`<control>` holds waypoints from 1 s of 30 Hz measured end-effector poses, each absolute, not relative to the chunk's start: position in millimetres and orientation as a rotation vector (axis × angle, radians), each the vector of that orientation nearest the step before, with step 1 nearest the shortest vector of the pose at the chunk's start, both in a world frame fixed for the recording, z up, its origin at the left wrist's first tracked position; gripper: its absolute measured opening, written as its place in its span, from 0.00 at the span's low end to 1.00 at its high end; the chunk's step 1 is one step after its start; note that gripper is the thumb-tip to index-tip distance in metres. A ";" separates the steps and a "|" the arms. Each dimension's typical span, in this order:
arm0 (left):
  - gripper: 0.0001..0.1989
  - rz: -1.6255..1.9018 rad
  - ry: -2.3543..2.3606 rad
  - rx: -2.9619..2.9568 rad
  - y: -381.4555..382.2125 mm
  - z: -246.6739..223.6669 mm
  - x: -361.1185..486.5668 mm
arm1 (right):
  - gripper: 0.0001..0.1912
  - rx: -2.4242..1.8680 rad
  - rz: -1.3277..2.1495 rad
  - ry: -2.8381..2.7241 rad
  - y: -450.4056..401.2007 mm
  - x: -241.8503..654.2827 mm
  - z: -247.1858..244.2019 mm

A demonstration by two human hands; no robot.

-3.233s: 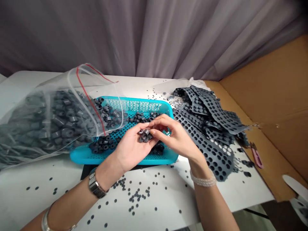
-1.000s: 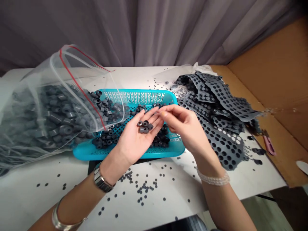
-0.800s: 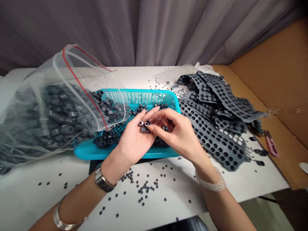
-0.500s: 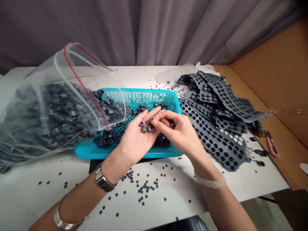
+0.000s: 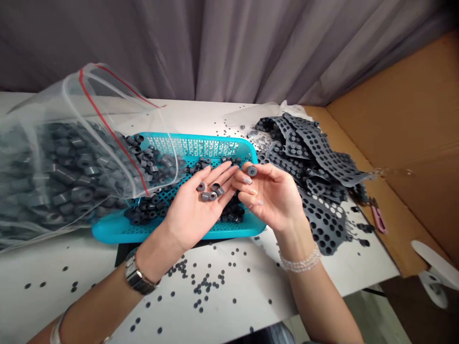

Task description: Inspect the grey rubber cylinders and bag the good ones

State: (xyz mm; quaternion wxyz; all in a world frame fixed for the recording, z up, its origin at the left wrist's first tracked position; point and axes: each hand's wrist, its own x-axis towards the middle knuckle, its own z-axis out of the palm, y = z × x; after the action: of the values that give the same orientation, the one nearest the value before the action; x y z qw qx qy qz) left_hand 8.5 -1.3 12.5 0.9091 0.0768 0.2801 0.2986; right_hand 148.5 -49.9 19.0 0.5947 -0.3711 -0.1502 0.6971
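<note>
My left hand [image 5: 201, 203] lies open, palm up, over the blue basket [image 5: 179, 235], its fingers stretched out. Several small grey rubber cylinders [image 5: 213, 195] with holes rest loose on its palm. Just to the right, my right hand [image 5: 267, 193] pinches one grey rubber cylinder [image 5: 251, 170] between thumb and forefinger, its round holed end facing me. The other right fingers are curled beside the left fingertips. More grey cylinders [image 5: 150, 203] lie in the basket, partly hidden by my hands. A clear zip bag [image 5: 86, 95] full of them leans over the basket's left end.
Perforated grey rubber sheets [image 5: 319, 143] are heaped to the right. Small black discs [image 5: 208, 285] are scattered over the white table [image 5: 107, 315]. Pink-handled scissors [image 5: 378, 217] lie by the brown cardboard [image 5: 401, 119] at the right.
My right hand has lifted off the left palm and turned, bringing a cylinder up between the fingertips. The left palm is now more exposed. The view has shifted somewhat to the right.
</note>
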 end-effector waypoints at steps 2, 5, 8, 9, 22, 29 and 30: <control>0.22 0.624 0.583 0.155 -1.4 12.5 8.4 | 0.06 -0.870 1.603 -0.350 -49.8 148.8 19.2; 0.23 0.641 0.591 0.146 -1.5 12.6 8.4 | 0.12 -0.895 1.567 -0.378 -50.3 148.5 19.7; 0.24 0.665 0.574 0.145 -1.7 12.4 7.9 | 0.13 -0.921 1.520 -0.393 -51.3 147.4 19.6; 0.25 0.669 0.563 0.146 -1.7 12.4 7.7 | 0.12 -0.935 1.503 -0.399 -51.8 147.0 19.4; 0.25 0.702 0.536 0.189 0.6 12.9 4.2 | 0.09 -1.435 1.098 -1.080 -54.9 128.8 11.1; 0.26 0.750 0.450 0.249 1.5 10.9 1.3 | 0.09 -1.485 1.061 -1.203 -54.2 129.8 8.5; 0.26 0.760 0.445 0.253 1.6 10.9 1.2 | 0.09 -1.456 1.093 -1.196 -54.0 131.2 8.9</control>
State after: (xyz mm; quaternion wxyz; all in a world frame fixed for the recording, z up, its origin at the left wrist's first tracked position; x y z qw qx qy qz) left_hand 1.2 1.6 10.9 0.8968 0.1222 0.2148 0.3669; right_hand 131.2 -54.0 8.9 0.4633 -0.5923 -0.4867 0.4447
